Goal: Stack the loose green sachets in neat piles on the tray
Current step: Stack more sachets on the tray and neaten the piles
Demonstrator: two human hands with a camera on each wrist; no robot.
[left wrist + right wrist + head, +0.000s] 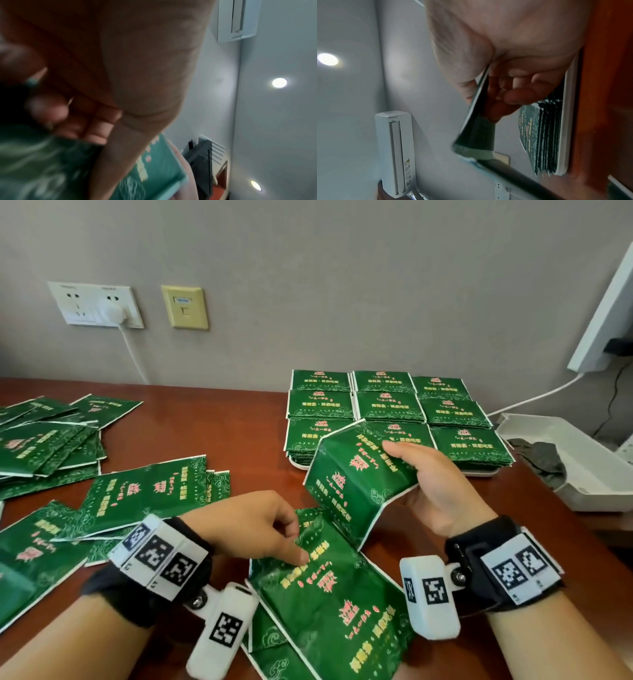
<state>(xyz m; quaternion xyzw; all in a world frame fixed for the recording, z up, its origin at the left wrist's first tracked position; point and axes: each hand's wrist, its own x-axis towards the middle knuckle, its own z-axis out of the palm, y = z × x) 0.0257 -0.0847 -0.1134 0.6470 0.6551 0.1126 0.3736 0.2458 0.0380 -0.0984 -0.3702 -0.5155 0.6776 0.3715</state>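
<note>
My right hand [411, 474] grips a strip of joined green sachets [356, 477] lifted above the table, thumb on its front, fingers behind; the right wrist view shows the strip [476, 129] edge-on between thumb and fingers. My left hand [274, 535] pinches the top corner of another green sachet strip [329, 604] lying near the front edge; its fingers [96, 125] look blurred in the left wrist view. A white tray [479, 473] behind my right hand carries neat rows of stacked green sachets [387, 405].
Loose green sachets [48, 446] lie scattered over the left of the brown wooden table [246, 419]. A white open box [582, 460] with dark cloth sits at the right edge. Wall sockets [96, 302] and a white cable [132, 350] are behind.
</note>
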